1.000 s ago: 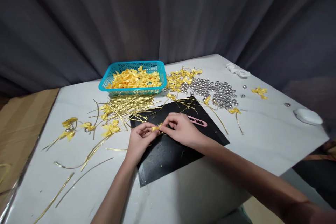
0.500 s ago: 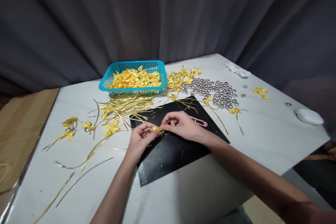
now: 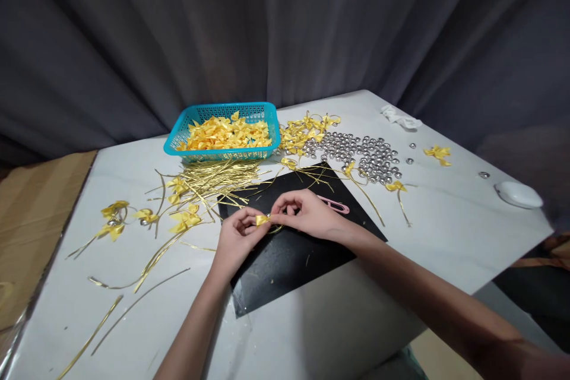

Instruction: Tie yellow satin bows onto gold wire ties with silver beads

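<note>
My left hand [image 3: 236,238] and my right hand [image 3: 307,214] meet over a black mat [image 3: 294,255] and both pinch a small yellow ribbon bow [image 3: 262,219] with a thin gold wire tie at its middle. The fingers of both hands are closed on it. A pink snipper [image 3: 335,205] lies on the mat just behind my right hand, partly hidden by it.
A teal basket [image 3: 267,111] of yellow bows stands at the back. In front of it lies a pile of gold wire ties [image 3: 214,177]. Silver beads [image 3: 365,154] spread at the right, finished bows [image 3: 113,219] at the left, a white dish [image 3: 519,195] far right.
My right hand has shifted slightly left and back, working the gold tie round the bow. The view has drifted a little; my left hand keeps its grip.
</note>
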Tool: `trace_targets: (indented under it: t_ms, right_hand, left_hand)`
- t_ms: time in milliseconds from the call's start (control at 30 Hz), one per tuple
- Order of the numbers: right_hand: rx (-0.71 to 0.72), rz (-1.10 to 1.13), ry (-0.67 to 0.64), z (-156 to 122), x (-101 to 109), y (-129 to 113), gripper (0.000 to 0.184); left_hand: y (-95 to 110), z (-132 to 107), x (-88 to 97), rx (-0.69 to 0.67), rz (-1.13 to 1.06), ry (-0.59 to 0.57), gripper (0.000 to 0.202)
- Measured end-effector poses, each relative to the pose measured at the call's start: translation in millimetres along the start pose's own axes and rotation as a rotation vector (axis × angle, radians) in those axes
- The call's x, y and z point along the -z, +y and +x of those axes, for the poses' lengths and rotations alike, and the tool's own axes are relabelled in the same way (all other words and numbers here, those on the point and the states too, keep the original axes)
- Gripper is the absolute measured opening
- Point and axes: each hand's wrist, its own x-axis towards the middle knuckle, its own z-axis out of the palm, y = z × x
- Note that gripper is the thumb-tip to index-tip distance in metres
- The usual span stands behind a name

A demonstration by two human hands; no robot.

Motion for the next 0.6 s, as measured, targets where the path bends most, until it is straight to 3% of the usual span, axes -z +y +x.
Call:
trace_targets:
  t_ms: [300,500,600]
  right_hand:
    - [-0.019,0.125,-0.072,2,5,3,0.024]
    - [-0.025,0.187,-0.001,-1,5,-4,0.031]
    - [-0.046,0.198,-0.037,-3,10,-8,0.033]
  left_hand:
    - [0,0,7.4,0.043,0.003,-0.046,0.021]
    - [-2,2,6.8,-0.003,-0.022,0.007,0.021]
    - [-2,2,5.2,-0.014,-0.023,0.029,0.022]
